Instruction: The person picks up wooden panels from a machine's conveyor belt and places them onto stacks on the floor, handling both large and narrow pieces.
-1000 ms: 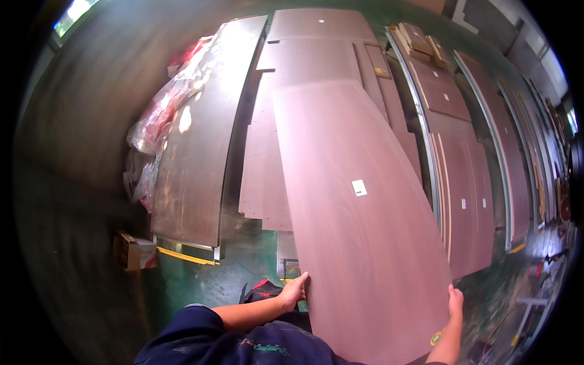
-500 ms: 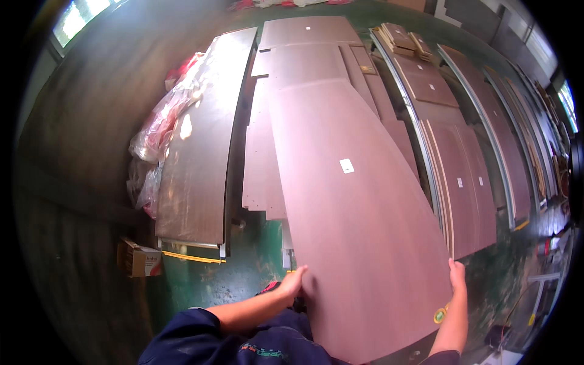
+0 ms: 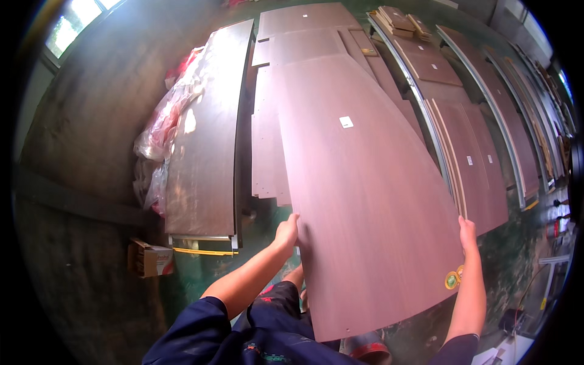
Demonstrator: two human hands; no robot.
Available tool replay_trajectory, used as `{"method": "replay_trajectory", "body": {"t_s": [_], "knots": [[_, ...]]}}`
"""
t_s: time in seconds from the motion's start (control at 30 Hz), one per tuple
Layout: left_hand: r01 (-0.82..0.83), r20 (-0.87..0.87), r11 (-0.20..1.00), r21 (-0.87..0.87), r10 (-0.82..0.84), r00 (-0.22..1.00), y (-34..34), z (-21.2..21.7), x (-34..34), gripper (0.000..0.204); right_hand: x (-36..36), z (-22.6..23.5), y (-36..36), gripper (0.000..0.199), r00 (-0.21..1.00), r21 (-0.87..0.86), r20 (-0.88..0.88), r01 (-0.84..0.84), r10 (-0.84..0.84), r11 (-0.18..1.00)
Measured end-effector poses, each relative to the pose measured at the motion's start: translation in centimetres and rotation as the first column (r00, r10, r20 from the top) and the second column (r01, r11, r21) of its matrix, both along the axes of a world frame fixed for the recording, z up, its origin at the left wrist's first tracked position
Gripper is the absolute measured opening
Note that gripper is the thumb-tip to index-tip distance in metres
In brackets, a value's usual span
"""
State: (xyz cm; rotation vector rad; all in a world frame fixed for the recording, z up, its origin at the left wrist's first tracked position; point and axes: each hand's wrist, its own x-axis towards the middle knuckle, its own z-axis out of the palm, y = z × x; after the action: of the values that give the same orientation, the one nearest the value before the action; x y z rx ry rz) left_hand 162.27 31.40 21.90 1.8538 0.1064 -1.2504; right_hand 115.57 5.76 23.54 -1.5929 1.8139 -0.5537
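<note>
My left hand (image 3: 287,233) is closed round the left long edge of a big brown-pink wooden panel (image 3: 371,207). On the opposite long edge, my right hand (image 3: 467,236) grips it too. The panel carries a small white label (image 3: 346,122), and its far end overlaps other boards (image 3: 304,44) stacked in the middle row. Its near end extends in front of my body. The fingers beneath the panel are hidden. Round yellow items (image 3: 451,280) show at the panel's right edge, near my right forearm.
To the left stands a bench with a long dark board (image 3: 207,140), with clear plastic wrap (image 3: 159,131) beside it. A cardboard box (image 3: 149,258) sits on the floor. More boards (image 3: 471,164) lie on metal-edged racks at right. A red-rimmed round container (image 3: 368,350) is near my feet.
Both hands have moved forward with the panel, and its near end has come away from my body. The view has shifted slightly, too. Both hands keep their grip.
</note>
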Motion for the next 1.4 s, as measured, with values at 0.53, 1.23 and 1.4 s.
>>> {"method": "replay_trajectory", "body": {"t_s": [0.53,1.23,1.4], "knots": [[0.086,0.359,0.951,0.297,-0.195,0.913,-8.0,-3.9,16.4,0.063,17.3,-3.6,-2.2,0.044,0.987,0.113,-0.037,0.162,-0.158,0.980],[0.583,0.114,0.570,0.580,-0.764,0.635,-0.6,-14.2,12.8,0.074,25.5,-13.5,10.6,0.033,0.833,0.460,-0.433,-0.125,0.345,0.879],[0.481,0.318,0.675,0.560,-0.711,0.627,-2.8,-15.2,14.8,0.075,20.3,-10.6,17.5,0.038,0.845,0.576,-0.443,0.012,0.300,0.817]]}}
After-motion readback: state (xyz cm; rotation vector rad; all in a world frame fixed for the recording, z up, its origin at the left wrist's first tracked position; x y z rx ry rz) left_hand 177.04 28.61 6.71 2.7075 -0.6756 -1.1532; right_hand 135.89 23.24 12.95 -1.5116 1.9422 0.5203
